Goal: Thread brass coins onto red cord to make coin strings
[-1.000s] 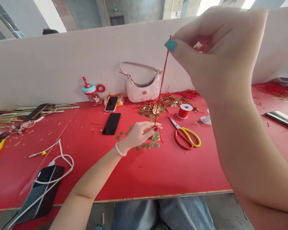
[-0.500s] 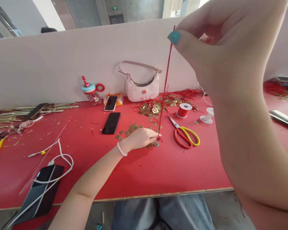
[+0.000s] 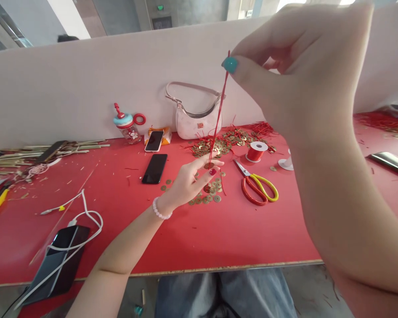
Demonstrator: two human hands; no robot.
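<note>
High at the right, my right hand (image 3: 285, 75) pinches the upper end of a red cord (image 3: 220, 104) between thumb and fingers. The cord runs taut, slanting down to my left hand (image 3: 190, 179). There a brass coin (image 3: 208, 166) sits at the cord's lower end, between my left thumb and fingers. A short loose cord tail hangs beside the fingertips. Below and around that hand lie several loose brass coins (image 3: 216, 198) on the red table (image 3: 192, 247). Scissors (image 3: 259, 189) with red and yellow handles lie to the right, blades slightly apart.
Behind are a pile of coins with red cords (image 3: 232, 140), a red cord spool (image 3: 256, 151), a white spool (image 3: 286, 164), and a pink handbag (image 3: 199, 123). Phones (image 3: 154, 168), a cup (image 3: 129, 130), a white cable (image 3: 82, 212) and thin sticks (image 3: 23, 154) lie leftward.
My left hand has lifted off the tabletop coins and turned, with its thumb now showing and a coin between its fingers. My right hand has come down and left, still pinching the cord.
</note>
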